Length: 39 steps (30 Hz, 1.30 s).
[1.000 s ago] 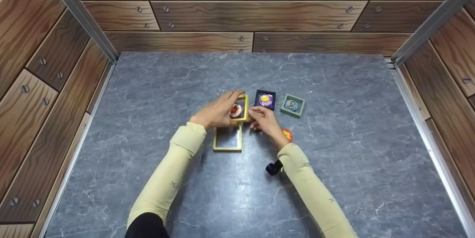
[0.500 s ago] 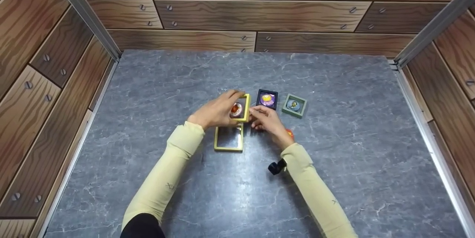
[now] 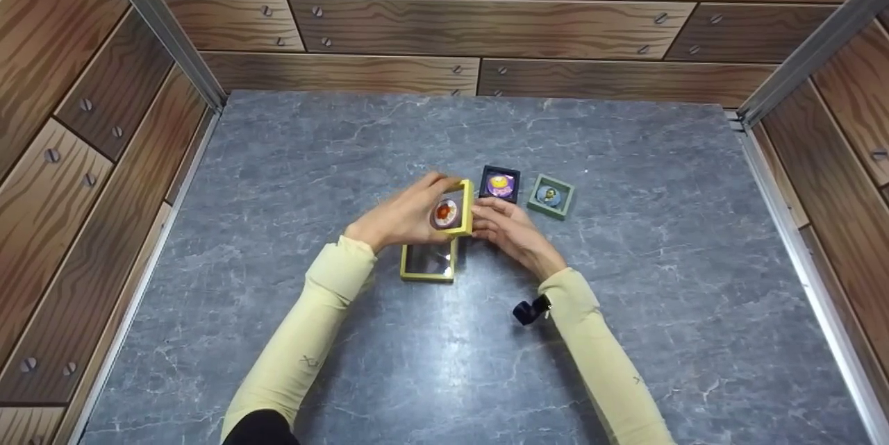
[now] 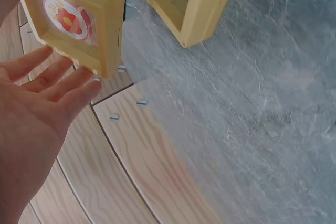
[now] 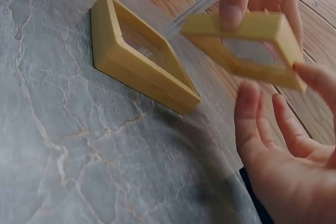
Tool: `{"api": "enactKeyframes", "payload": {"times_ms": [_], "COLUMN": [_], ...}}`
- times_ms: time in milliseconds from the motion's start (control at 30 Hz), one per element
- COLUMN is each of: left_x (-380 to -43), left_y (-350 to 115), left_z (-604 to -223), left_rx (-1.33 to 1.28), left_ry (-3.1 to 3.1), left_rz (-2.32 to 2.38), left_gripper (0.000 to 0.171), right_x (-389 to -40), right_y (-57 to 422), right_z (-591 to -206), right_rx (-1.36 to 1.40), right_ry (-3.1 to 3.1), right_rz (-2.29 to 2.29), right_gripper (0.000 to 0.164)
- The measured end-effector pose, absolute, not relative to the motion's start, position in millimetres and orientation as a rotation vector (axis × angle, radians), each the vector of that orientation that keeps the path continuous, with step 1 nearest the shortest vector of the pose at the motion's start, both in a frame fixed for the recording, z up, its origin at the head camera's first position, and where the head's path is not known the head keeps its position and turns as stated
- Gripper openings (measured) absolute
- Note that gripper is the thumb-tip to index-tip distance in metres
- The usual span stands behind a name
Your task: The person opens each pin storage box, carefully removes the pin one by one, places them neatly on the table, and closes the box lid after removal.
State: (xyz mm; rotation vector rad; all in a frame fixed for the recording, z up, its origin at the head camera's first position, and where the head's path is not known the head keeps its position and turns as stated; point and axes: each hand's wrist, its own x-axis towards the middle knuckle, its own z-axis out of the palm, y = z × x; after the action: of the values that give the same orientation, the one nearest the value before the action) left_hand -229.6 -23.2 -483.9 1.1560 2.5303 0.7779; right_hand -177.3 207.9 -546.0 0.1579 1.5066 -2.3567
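Note:
My left hand grips a small yellow square display frame above the table, holding it by opposite edges. A round badge with a red flower-like design shows inside its clear window. On the right, my right hand has loosely extended fingers, and one fingertip touches the frame's edge in the right wrist view. Just below, a second yellow frame with a clear window lies on the table; my left hand and the held frame partly cover it in the head view.
Behind my right hand lies a dark frame with a purple and yellow disc. A green frame with a blue disc is right of it. Wood-patterned walls enclose the grey marbled tabletop.
The held frame has tilted and shifted slightly right and down. My right hand's fingers have loosened from a pinch at its edge, and its forearm moved right, hiding the orange disc.

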Motion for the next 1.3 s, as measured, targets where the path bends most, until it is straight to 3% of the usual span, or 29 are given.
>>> {"api": "enactKeyframes", "payload": {"times_ms": [167,433,667,1300], "left_x": [-225,-220,-214,-204], "left_y": [-26,-25,-23,-19], "left_z": [-484,-485,-485,-487], "left_rx": [1.134,1.167,1.162,1.111], "left_ry": [2.451,2.396,2.337,2.225], "left_rz": [0.907,1.025,1.09,1.216], "left_gripper": [0.095,0.096,0.098,0.1], "right_x": [-176,-172,-167,-160], "right_y": [209,212,215,215], "right_z": [-546,-543,-545,-547], "right_rx": [0.093,0.091,0.017,-0.13], "right_ry": [1.399,1.277,1.226,1.095], "right_rz": [-2.377,-2.368,-2.309,-2.344], "right_gripper": [0.026,0.067,0.089,0.096]}}
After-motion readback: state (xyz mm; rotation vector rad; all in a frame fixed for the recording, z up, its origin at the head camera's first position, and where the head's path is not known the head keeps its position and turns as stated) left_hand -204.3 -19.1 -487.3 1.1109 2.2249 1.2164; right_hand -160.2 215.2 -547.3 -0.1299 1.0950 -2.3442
